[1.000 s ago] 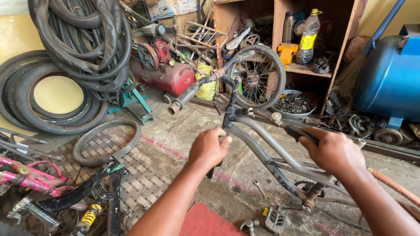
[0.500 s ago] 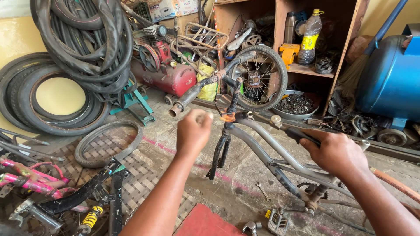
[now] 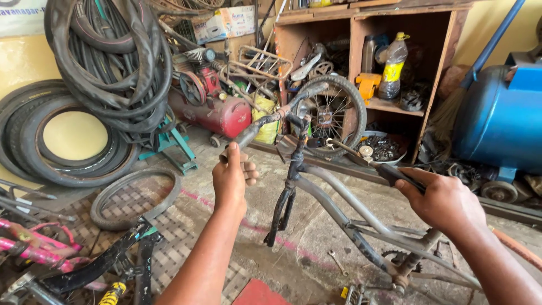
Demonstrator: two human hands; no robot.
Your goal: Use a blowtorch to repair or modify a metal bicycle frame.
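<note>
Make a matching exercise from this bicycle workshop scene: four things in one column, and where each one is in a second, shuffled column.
Things:
1. left hand
2. right hand
3. yellow-labelled bottle
4. loose tyre

Places:
A. flat on the floor, left of the bike frame
B. on the wooden shelf
C. gripping the left handlebar grip
D. gripping the right handlebar grip

Pairs: 1-C, 2-D, 3-B, 4-A
</note>
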